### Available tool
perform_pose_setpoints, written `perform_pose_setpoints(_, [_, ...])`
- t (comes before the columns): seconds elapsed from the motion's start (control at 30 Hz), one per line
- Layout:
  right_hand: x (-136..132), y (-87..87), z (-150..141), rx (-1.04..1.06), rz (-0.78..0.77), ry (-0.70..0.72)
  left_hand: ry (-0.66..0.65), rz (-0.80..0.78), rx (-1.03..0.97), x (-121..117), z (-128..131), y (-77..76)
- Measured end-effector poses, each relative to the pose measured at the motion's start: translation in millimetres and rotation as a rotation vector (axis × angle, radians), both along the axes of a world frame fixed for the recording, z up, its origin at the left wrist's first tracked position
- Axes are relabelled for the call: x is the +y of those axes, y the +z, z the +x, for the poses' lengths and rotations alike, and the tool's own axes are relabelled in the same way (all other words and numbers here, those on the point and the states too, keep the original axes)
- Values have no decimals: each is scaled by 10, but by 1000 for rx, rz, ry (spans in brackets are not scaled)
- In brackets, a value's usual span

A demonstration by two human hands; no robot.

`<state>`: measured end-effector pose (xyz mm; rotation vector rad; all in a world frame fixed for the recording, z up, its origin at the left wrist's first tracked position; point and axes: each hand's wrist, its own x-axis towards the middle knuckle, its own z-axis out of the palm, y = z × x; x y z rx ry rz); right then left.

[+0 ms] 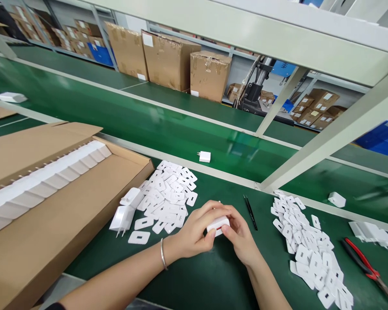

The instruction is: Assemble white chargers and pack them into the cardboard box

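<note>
Between my hands is a white plug-in charger (218,224) with a red strip showing in its near face. My left hand (198,228) is closed round its left side, thumb near the front. Gripping the right side is my right hand (238,232), its thumb against the front edge. Left of my hands lies a heap of flat white cover plates (168,198), each with a slot. Two white chargers (123,218) stand beside that heap. A second heap of white plates (310,245) spreads out to the right. Black tweezers (250,212) lie just beyond my right hand.
An open cardboard box (71,219) with a row of white chargers (48,181) fills the left. Red-handled pliers (364,262) and more chargers (371,233) lie at far right. One charger (204,156) sits on the green conveyor belt (148,125). A slanted metal post (320,142) rises at right.
</note>
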<state>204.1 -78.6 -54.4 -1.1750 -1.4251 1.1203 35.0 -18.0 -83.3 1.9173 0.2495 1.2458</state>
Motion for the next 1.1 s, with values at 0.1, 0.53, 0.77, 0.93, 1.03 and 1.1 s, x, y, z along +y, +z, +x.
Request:
perform_pose_setpoints(0.1, [2,-19,19,-32,18,-34,-57,-23,34,11,-24,27])
perform_pose_setpoints(0.53, [14,-44,34,5,52,-125,35,-92,95,-58,40,-110])
perform_pose_setpoints(0.77, [-24,-16,89,-150,178,-198,22,-93,107,61,-28,-33])
perform_pose_setpoints(0.93, [-1,-72,78,-190,184,-206,-58,-418,-8,53,9,-53])
perform_pose_setpoints(1.03, [44,-96,93,-28,178,-220,-171,-664,-107,38,46,-29])
perform_pose_setpoints(1.1, [68,-91,117,68,133,-199,-225,-716,-177,39,65,-4])
